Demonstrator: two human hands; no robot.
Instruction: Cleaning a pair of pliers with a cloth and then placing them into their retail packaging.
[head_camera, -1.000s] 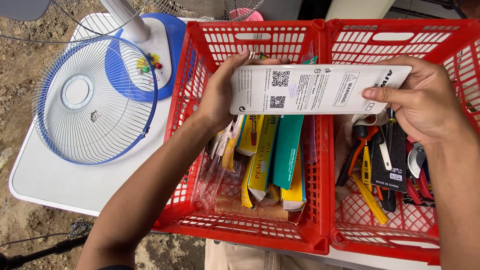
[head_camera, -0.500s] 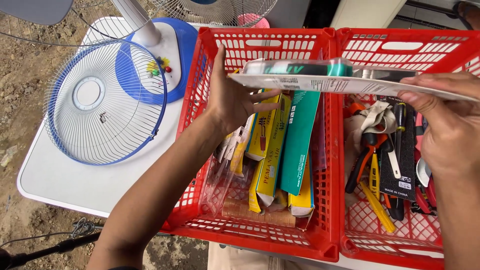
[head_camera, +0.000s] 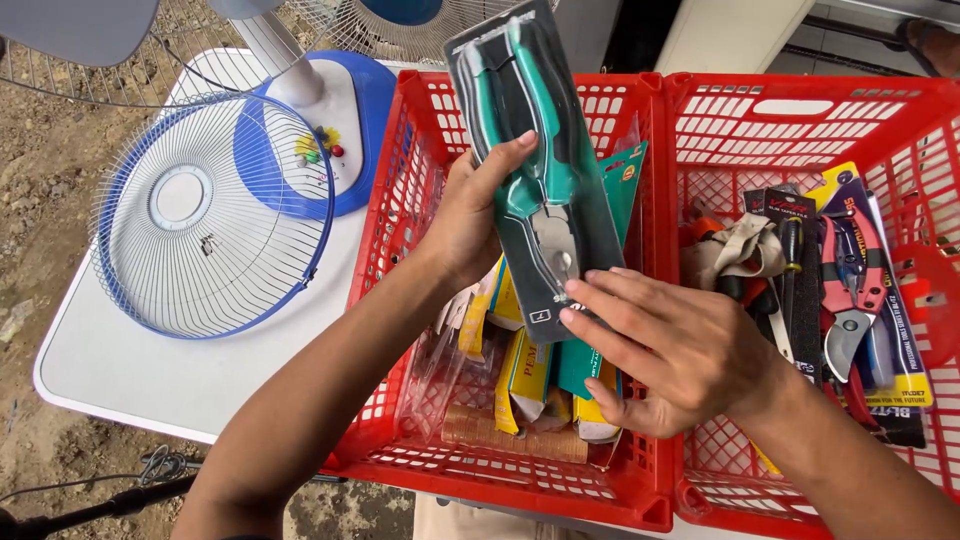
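Note:
A packaged pair of pliers (head_camera: 535, 160) with green and black handles, on a dark card under clear plastic, stands tilted above the left red basket (head_camera: 400, 200). My left hand (head_camera: 470, 215) grips the pack's left edge, thumb across the front. My right hand (head_camera: 670, 350) touches the pack's lower end with its fingertips, fingers spread. Below the pack, several yellow and green tool packs (head_camera: 530, 375) stand in the basket.
A second red basket (head_camera: 800, 110) at right holds pruning shears (head_camera: 850, 290), a cloth and other packaged tools. On the white table (head_camera: 130, 370) at left lie a blue-rimmed wire fan guard (head_camera: 210, 215) and a blue and white fan base (head_camera: 330, 120). Bare ground lies beyond.
The pack was held flat with its white back facing up. It has been turned over and tipped upright, so the pliers face up. My right hand moved from its right end to its lower end.

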